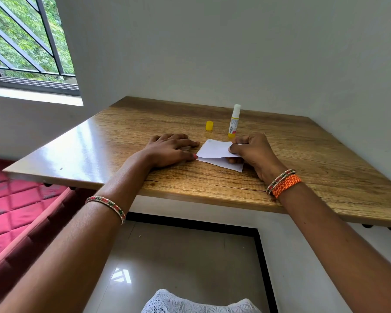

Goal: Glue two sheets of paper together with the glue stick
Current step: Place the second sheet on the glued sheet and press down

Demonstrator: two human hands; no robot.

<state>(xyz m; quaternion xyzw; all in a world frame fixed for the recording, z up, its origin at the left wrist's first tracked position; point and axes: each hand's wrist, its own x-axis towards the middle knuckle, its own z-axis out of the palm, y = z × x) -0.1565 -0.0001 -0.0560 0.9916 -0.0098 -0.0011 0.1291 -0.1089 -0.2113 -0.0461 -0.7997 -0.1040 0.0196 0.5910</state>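
At the far left is a window (pixel 29 41) with dark bars, and green leaves show behind it. Below it lies a red quilted bed (pixel 16 199), just beside the wooden surface (pixel 212 184).

The left arm wears a thin beaded bangle (pixel 106 207). The left hand (pixel 167 150) lies flat on the surface with its fingers spread out and almost straight. The tip of one finger touches the left corner of the papers and holds it down.

A little way behind that hand sits a small yellow cap (pixel 209 126), standing on the surface by itself. To the right of the cap stands the glue stick (pixel 234 122). It is upright, its cap is off, and its white top shows. It is close to the right hand but does not touch it.

In front of the glue stick are the two white papers. The bottom sheet (pixel 226 166) lies flat on the surface. The top sheet (pixel 215 149) meets it at the left corner and is lifted up on the right side, so there is a gap between them.

The right hand (pixel 253 152) pinches the raised right edge of the top sheet between its thumb and curled fingers. The right wrist wears a beaded bangle and an orange band (pixel 286 185).

Low down in the middle is shiny floor (pixel 178 256) and a bit of white lace cloth (pixel 190 302).
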